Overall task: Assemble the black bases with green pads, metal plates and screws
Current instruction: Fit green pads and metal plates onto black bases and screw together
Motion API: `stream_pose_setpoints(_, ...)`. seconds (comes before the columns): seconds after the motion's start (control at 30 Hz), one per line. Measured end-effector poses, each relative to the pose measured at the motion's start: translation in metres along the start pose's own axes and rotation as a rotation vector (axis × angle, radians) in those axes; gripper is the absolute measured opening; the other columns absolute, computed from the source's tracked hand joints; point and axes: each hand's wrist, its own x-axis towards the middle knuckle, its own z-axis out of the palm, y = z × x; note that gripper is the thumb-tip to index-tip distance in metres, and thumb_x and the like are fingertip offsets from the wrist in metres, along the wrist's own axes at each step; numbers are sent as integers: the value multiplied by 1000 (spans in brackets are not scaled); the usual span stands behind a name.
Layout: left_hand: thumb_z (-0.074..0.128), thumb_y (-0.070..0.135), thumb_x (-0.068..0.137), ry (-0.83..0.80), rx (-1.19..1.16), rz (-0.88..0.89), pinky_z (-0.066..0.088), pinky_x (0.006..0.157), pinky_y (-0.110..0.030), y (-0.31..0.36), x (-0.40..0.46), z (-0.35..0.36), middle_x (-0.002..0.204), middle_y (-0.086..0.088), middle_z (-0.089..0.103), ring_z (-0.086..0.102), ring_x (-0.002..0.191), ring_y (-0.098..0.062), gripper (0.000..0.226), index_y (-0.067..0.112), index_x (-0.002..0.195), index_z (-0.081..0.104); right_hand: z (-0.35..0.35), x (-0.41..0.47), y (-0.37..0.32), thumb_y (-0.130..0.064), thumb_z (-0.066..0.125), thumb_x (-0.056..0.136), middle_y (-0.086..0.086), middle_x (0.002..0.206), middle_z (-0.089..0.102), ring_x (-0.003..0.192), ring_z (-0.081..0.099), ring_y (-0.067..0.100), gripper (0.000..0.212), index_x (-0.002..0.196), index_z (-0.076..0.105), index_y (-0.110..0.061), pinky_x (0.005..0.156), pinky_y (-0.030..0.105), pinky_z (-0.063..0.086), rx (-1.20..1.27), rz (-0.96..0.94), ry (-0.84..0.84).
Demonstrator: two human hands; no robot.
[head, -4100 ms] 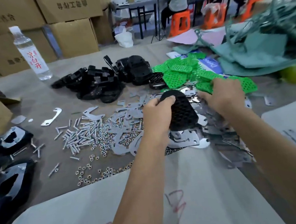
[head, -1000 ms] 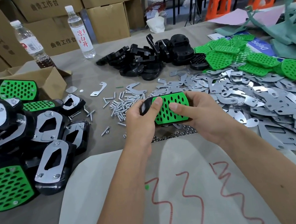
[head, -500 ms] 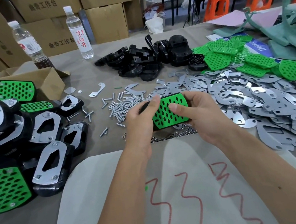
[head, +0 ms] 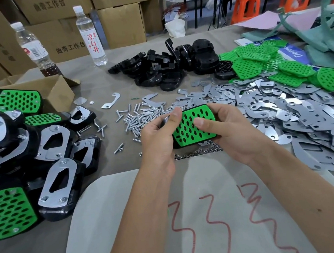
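Both my hands grip one base [head: 176, 145] with a green pad [head: 193, 126] on top: left hand [head: 159, 137] fingers curled round its end, right hand [head: 230, 129] thumb pressing the pad, above the screws [head: 138, 117].

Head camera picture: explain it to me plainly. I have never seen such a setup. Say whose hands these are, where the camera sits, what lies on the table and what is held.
No machine here: a person wears the camera on the head, looking down at their own bare hands. The left hand and right hand together grip a black base with a green pad on top. On the table lie loose screws, small nuts, metal plates, spare green pads and bare black bases. Finished pieces are piled at the left. Two bottles stand behind.
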Motion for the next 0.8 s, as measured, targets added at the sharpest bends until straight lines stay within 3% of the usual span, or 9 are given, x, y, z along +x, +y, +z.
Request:
stream_pose_setpoints(0.1,81,41,70,-37,-14,-26,64,71,-47,1,2,-2,107,-25,76,74,88,-36,64,-6,113,71,-1,0,1,-10,76,84,21,110,75,99,73,32,37,118,68,3,91,43,62,34,3,-30)
stream_pose_setpoints(0.2,82,43,69,-75,-5,-61,63,81,-58,1,5,-6,105,-22,77,75,89,-37,60,0,110,74,-2,-1,2,-11,73,84,22,110,75,98,74,34,34,115,70,1,91,48,62,52,9,-60)
stream_pose_setpoints(0.4,82,45,74,-162,-13,-75,62,70,-57,2,4,-8,108,-24,76,75,91,-40,58,1,111,74,-5,-2,1,-12,70,86,24,113,74,100,74,35,34,117,70,1,84,44,63,112,15,-92)
stream_pose_setpoints(0.53,81,43,73,-29,13,-27,57,86,-69,3,1,-1,109,-25,75,73,94,-38,59,-3,108,72,-3,2,1,-29,74,90,22,113,75,99,73,30,40,117,72,0,77,35,63,54,48,-49)
stream_pose_setpoints(0.63,78,33,89,107,21,40,53,89,-73,3,4,-1,106,-26,74,70,92,-35,41,-4,104,70,-4,7,4,-31,68,89,25,117,73,107,72,32,47,119,70,6,80,36,62,44,67,28)
stream_pose_setpoints(0.7,76,31,94,132,36,57,53,88,-74,2,6,-2,97,-19,73,71,92,-38,31,1,96,70,-7,9,7,-28,68,92,21,113,76,108,73,33,37,114,72,2,81,37,61,-35,37,68)
stream_pose_setpoints(0.8,73,35,95,104,50,35,58,87,-67,0,7,-1,99,-20,75,72,93,-39,38,-3,101,68,-9,9,10,-19,60,103,15,107,78,104,75,31,20,109,75,-8,79,35,61,-132,-14,101)
